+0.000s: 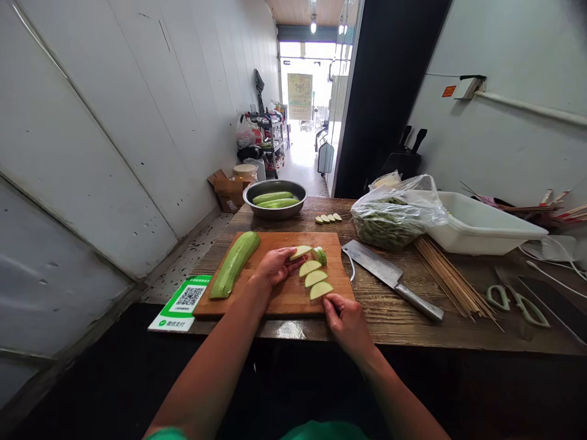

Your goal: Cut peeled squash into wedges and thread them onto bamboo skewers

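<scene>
Between the fingertips of my left hand (274,267) is a half-round zucchini slice (300,252). My right hand (349,319) pinches the near end of a row of half-round zucchini slices (315,278), lined up as if on a skewer; the skewer itself is mostly hidden. The row's far end is close to the left fingers. Both hands are over the wooden cutting board (279,305). A small stack of cut slices (320,255) stands just beyond the row. On the board's left side lies a large piece of zucchini (236,264).
Right of the board lie a cleaver (378,263), bamboo skewers (452,278) and scissors (523,302). Behind them are a bag of greens (389,220) and a white tub (490,226). A metal bowl (275,212) holds zucchini. Finished-looking slices (328,218) sit near it.
</scene>
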Motion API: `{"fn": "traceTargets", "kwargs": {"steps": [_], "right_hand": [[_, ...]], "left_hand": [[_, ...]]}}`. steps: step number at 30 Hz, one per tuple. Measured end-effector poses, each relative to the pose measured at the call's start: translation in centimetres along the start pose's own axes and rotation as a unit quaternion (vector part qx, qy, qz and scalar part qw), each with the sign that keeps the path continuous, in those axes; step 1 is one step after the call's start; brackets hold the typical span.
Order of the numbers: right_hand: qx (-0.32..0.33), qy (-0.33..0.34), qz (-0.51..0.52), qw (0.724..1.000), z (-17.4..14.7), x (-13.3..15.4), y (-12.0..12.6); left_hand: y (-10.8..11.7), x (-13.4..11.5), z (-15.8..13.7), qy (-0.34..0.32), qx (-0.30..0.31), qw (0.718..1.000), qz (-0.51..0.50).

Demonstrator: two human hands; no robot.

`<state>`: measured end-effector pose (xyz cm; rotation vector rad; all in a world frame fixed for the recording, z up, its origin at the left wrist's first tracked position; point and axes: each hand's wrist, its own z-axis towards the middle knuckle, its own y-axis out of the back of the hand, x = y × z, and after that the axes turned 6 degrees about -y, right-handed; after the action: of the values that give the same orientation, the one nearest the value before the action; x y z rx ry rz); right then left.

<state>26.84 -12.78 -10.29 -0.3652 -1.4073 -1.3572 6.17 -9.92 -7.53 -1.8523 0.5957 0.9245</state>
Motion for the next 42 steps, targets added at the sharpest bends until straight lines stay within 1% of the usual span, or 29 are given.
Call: {"fn": "traceTargets", "kwargs": {"steps": [14, 22, 28, 33, 36, 40, 42], "right_hand": [[0.006, 0.004, -0.029, 1.0, 0.3, 0.4, 0.2], [0.024, -0.017, -0.033, 0.999, 0.5, 0.8, 0.6], [0.023, -0.022, -0.037, 0.999, 0.9, 0.7, 0.2], [0.017, -0.02, -0.034, 0.999, 1.1, 0.5, -0.1], [0.013, -0.023, -0.031, 0.999, 1.1, 0.7, -0.1], [-0.004, -0.009, -0.04, 0.999, 1.0, 1.0, -0.3], [-0.004, -0.004, -0.041, 0.999, 0.9, 1.1, -0.5]], "left_hand": [[0.0, 0.2, -0.3, -0.022, 0.03, 0.999, 0.029], [-0.2, 0.2, -0.7, -0.028, 0.031, 0.997, 0.067], [0.2, 0.6, -0.3, -0.037, 0.048, 0.995, 0.082], [0.2, 0.6, -0.4, -0.032, 0.043, 0.995, 0.083], [0.0, 0.5, -0.6, -0.035, 0.042, 0.996, 0.065], [-0.5, 0.5, -1.1, 0.005, 0.056, 0.998, 0.01], [-0.8, 0.5, -1.4, 0.015, 0.064, 0.998, -0.02]]}}
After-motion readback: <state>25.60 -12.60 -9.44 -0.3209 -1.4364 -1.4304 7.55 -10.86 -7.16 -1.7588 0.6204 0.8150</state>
